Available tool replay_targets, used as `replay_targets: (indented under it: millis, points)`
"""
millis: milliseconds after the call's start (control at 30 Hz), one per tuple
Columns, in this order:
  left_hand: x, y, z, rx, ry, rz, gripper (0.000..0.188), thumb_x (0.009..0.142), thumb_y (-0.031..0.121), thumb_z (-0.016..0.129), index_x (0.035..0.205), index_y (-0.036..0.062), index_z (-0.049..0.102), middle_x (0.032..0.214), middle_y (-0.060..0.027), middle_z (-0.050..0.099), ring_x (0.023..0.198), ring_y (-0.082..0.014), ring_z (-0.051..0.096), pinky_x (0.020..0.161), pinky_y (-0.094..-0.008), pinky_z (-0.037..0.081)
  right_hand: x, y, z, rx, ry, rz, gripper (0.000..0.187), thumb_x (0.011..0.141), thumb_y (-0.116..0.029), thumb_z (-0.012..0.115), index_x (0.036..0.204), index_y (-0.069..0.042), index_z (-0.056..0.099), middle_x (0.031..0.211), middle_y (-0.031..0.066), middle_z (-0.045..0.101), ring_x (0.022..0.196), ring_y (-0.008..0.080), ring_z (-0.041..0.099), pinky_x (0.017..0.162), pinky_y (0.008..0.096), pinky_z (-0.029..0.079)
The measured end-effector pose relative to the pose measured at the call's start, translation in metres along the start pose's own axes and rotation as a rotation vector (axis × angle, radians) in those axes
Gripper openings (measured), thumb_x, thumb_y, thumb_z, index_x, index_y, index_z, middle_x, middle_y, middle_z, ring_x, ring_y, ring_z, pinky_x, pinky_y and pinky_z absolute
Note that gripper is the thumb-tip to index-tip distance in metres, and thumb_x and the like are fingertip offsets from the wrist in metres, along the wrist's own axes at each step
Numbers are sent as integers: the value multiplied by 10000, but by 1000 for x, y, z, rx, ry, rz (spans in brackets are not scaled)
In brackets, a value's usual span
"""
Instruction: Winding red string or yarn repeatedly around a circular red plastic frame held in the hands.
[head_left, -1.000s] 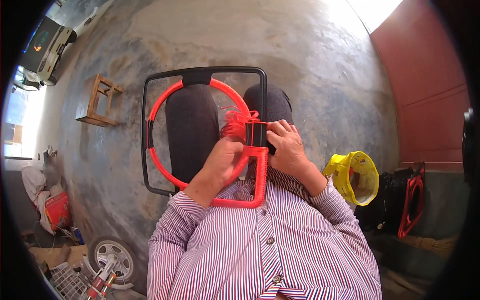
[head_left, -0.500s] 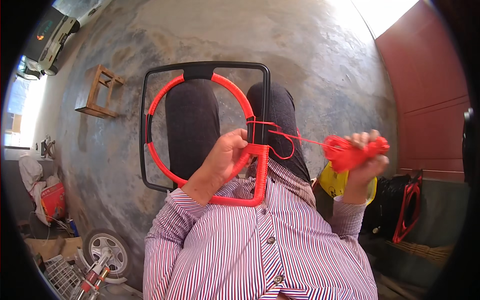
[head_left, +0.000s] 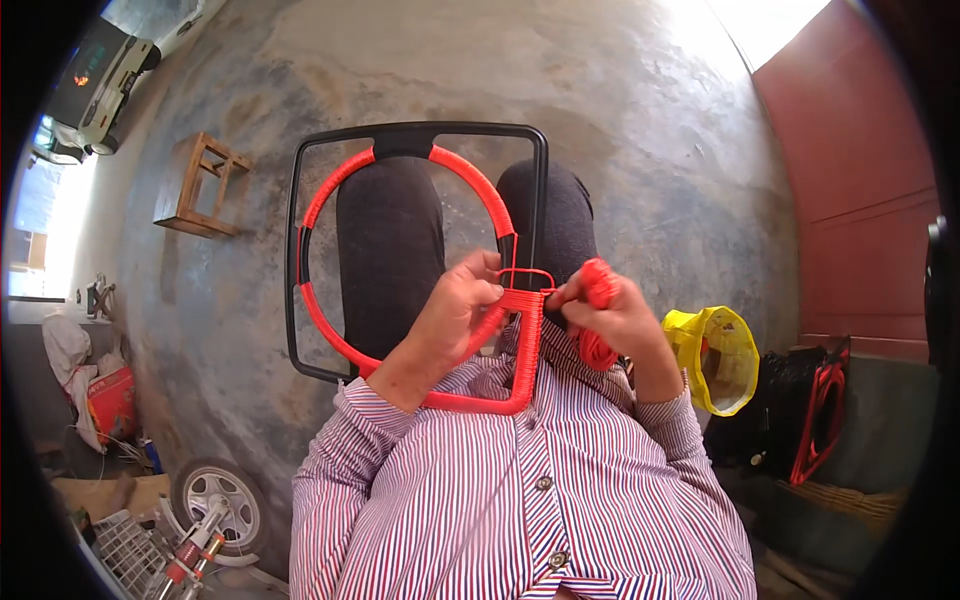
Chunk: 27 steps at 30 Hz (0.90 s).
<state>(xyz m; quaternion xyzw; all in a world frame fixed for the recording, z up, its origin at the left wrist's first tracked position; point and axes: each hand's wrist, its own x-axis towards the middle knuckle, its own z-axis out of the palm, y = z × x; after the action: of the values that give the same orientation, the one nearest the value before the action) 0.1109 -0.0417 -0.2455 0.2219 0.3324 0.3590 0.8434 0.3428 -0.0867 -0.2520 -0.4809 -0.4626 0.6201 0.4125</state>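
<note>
Across my thighs lies a black square frame (head_left: 292,262) with a round ring (head_left: 470,172) inside it. Red cord covers much of the ring and the frame's near right corner (head_left: 522,398); the far side is bare black. My left hand (head_left: 455,305) is closed on the ring's right side beside the wrapped bridge (head_left: 522,301), thumb and fingers pinched there. A loop of cord (head_left: 527,271) stands up over that bridge. Close by on the right, my right hand (head_left: 610,315) is closed round a bundle of red cord (head_left: 598,352), its fingertips at the strand by the frame's outer bar.
A yellow bag (head_left: 688,345) stands open to my right, near a dark stack with a red-wrapped frame (head_left: 822,420). A wooden stool (head_left: 200,185) is at far left on the concrete floor. A small wheel (head_left: 215,505) lies at lower left; a red door (head_left: 850,180) is at right.
My right hand has come left with the cord bundle, from out at the side to the frame's outer bar. The stretched strand has drawn down to a small loop at the bridge.
</note>
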Motion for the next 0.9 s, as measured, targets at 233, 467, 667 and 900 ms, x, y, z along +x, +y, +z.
replay_targets:
  millis: [233, 467, 667, 900]
  points:
    - [-2, -5, -7, 67, -37, 34, 150, 882, 26, 653, 999, 18, 559, 870, -94, 664, 649, -139, 639, 556, -242, 549, -9, -21, -19, 202, 127, 37, 154, 837, 14, 673, 931, -34, 561, 695, 21, 578, 531, 93, 559, 489, 237, 460]
    - [-1, -8, -14, 57, 4, 4, 127, 901, 24, 656, 966, 9, 548, 874, -109, 672, 670, -157, 665, 568, -248, 563, -31, -29, -9, 509, 115, -103, 204, 754, 94, 601, 895, -28, 520, 662, 54, 548, 449, 124, 502, 429, 255, 408]
    - [-4, -1, -4, 15, 44, 5, 138, 933, 71, 622, 1042, 3, 571, 928, -101, 682, 765, -155, 684, 624, -261, 571, -25, -52, -54, 219, 385, -16, 232, 765, 24, 639, 945, -69, 528, 704, 44, 585, 529, 137, 540, 484, 249, 429]
    - [5, -4, -4, -66, 26, 18, 226, 999, 215, 505, 1071, 20, 595, 1006, -82, 681, 893, -159, 663, 776, -314, 552, -62, -75, -130, 480, 924, -380, 404, 850, -42, 643, 1239, -51, 534, 917, 68, 656, 736, 155, 621, 657, 285, 529]
